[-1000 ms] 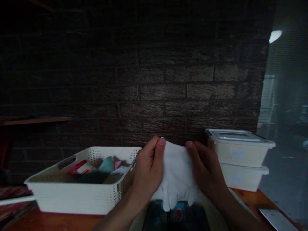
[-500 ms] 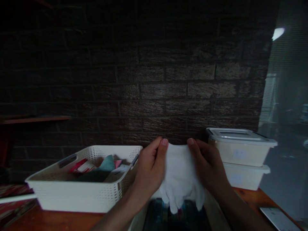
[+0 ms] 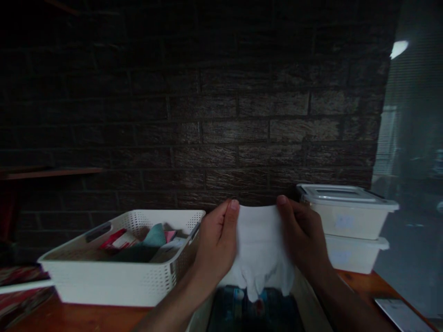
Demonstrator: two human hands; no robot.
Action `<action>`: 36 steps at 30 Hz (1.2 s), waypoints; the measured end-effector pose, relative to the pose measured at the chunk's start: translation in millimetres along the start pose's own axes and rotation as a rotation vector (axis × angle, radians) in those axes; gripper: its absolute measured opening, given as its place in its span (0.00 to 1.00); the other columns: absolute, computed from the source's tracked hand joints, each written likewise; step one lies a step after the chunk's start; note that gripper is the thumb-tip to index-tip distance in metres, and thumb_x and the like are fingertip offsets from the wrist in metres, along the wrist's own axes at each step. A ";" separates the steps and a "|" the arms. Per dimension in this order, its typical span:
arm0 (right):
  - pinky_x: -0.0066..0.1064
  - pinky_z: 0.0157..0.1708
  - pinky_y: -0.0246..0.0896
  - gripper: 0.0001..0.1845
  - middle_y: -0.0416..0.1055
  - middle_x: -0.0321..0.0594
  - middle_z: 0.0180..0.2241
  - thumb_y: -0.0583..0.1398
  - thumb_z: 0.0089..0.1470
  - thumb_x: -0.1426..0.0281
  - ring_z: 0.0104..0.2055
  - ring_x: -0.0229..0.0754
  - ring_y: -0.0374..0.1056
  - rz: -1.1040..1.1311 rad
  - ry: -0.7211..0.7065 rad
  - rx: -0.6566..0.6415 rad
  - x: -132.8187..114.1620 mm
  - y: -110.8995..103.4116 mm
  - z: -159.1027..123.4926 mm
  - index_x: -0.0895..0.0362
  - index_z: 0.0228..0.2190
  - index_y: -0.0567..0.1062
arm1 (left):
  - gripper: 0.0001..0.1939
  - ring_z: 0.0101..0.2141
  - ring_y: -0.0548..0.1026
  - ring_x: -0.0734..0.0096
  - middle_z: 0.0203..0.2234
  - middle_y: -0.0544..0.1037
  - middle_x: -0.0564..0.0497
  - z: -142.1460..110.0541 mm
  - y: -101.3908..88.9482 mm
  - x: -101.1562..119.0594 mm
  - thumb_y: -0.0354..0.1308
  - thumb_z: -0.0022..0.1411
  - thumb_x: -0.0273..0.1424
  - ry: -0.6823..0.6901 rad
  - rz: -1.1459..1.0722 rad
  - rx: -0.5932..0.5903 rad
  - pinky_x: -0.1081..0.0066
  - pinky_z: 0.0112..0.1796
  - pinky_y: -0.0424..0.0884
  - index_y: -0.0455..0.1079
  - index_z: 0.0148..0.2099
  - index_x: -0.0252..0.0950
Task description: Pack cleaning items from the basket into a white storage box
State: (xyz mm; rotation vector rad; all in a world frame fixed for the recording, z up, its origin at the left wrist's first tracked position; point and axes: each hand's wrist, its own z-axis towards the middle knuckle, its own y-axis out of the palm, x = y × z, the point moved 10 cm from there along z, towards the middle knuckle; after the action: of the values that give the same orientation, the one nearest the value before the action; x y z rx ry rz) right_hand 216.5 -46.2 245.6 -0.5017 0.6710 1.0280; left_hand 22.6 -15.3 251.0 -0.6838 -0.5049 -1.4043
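A white glove hangs fingers down between my two hands, its cuff stretched taut along the top. My left hand pinches the left end of the cuff, thumb on top. At the right end, my right hand grips the cuff the same way. Below the glove's fingertips sits a pale open container holding dark, bluish items that I cannot make out clearly. The glove's side edges are partly hidden behind my hands.
On the left stands a white perforated basket with cloths and packets inside. Two lidded white boxes are stacked at the right. A phone lies on the wooden table near its right edge. A dark brick wall rises behind.
My hands have moved slightly apart, pulling the cuff wider and tighter. The glove's hanging fingers have shifted a little upward.
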 end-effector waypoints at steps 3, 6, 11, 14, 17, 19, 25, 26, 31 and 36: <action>0.25 0.22 0.48 0.28 0.60 0.34 0.22 0.55 0.65 0.52 0.26 0.34 0.54 0.039 0.028 -0.032 -0.6 7.0 -4.3 0.59 0.21 0.66 | 0.22 0.26 0.62 0.74 0.23 0.65 0.55 -2.3 6.5 -4.8 0.48 0.72 0.45 -0.047 -0.068 -0.024 0.74 0.27 0.58 0.63 0.30 0.36; 0.25 0.21 0.46 0.28 0.57 0.32 0.20 0.56 0.64 0.51 0.24 0.34 0.51 0.067 0.035 0.003 -0.9 4.3 -4.1 0.58 0.21 0.66 | 0.21 0.28 0.64 0.73 0.25 0.67 0.55 -0.8 14.1 -6.1 0.50 0.70 0.47 -0.081 -0.142 -0.076 0.75 0.28 0.62 0.65 0.32 0.36; 0.26 0.23 0.53 0.24 0.62 0.34 0.23 0.57 0.62 0.51 0.25 0.36 0.56 0.214 0.164 -0.053 13.0 13.9 -3.0 0.57 0.25 0.69 | 0.20 0.29 0.67 0.72 0.26 0.71 0.54 -0.4 35.0 -11.5 0.50 0.71 0.45 -0.129 -0.134 -0.260 0.74 0.31 0.64 0.68 0.34 0.36; 0.27 0.22 0.51 0.25 0.64 0.36 0.22 0.58 0.61 0.50 0.25 0.37 0.57 0.203 0.224 -0.165 18.7 26.4 -5.2 0.57 0.24 0.67 | 0.20 0.30 0.69 0.71 0.27 0.73 0.53 3.0 22.6 -15.6 0.49 0.71 0.46 -0.124 -0.115 -0.157 0.74 0.31 0.65 0.68 0.35 0.36; 0.27 0.22 0.48 0.26 0.63 0.35 0.22 0.55 0.64 0.51 0.25 0.36 0.56 0.112 0.159 -0.135 15.2 18.1 -1.4 0.57 0.23 0.66 | 0.21 0.27 0.68 0.72 0.25 0.72 0.54 6.8 8.4 -17.1 0.49 0.71 0.46 -0.101 -0.058 -0.067 0.74 0.27 0.62 0.68 0.34 0.36; 0.26 0.23 0.49 0.25 0.63 0.35 0.22 0.54 0.65 0.52 0.25 0.36 0.56 0.056 0.081 -0.064 10.2 6.8 2.3 0.58 0.24 0.67 | 0.21 0.26 0.65 0.74 0.24 0.70 0.54 9.3 1.0 -15.4 0.49 0.71 0.46 -0.068 -0.003 -0.014 0.75 0.26 0.60 0.67 0.32 0.35; 0.26 0.23 0.50 0.26 0.63 0.35 0.23 0.53 0.66 0.52 0.27 0.36 0.56 0.029 0.041 -0.068 10.8 12.0 -0.2 0.58 0.24 0.67 | 0.23 0.26 0.67 0.73 0.23 0.70 0.54 4.6 16.5 -16.6 0.49 0.71 0.46 -0.107 0.005 -0.114 0.74 0.26 0.60 0.67 0.30 0.35; 0.27 0.23 0.49 0.26 0.63 0.35 0.23 0.53 0.66 0.52 0.26 0.36 0.56 0.038 0.050 -0.083 12.1 14.7 -1.2 0.58 0.24 0.66 | 0.24 0.26 0.66 0.73 0.23 0.70 0.53 3.2 17.9 -15.9 0.49 0.71 0.47 -0.111 0.005 -0.128 0.74 0.26 0.60 0.67 0.30 0.35; 0.27 0.23 0.48 0.26 0.60 0.33 0.21 0.54 0.66 0.52 0.25 0.36 0.56 -0.094 -0.012 -0.019 7.9 0.3 4.6 0.58 0.24 0.69 | 0.26 0.24 0.63 0.75 0.21 0.69 0.53 6.8 1.1 -12.1 0.50 0.70 0.47 -0.083 -0.005 -0.036 0.75 0.24 0.58 0.66 0.27 0.34; 0.27 0.21 0.46 0.26 0.60 0.33 0.20 0.56 0.64 0.52 0.24 0.35 0.56 -0.055 0.019 -0.056 10.0 1.0 8.2 0.58 0.24 0.71 | 0.26 0.24 0.65 0.74 0.19 0.68 0.54 9.8 1.1 -24.2 0.51 0.69 0.49 -0.159 -0.096 -0.048 0.75 0.24 0.59 0.66 0.27 0.34</action>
State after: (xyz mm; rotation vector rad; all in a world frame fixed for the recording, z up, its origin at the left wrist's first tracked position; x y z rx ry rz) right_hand 221.2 -34.2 244.1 -0.5766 0.6436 0.9937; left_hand 21.7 9.0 241.2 -0.8235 -0.6382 -1.4627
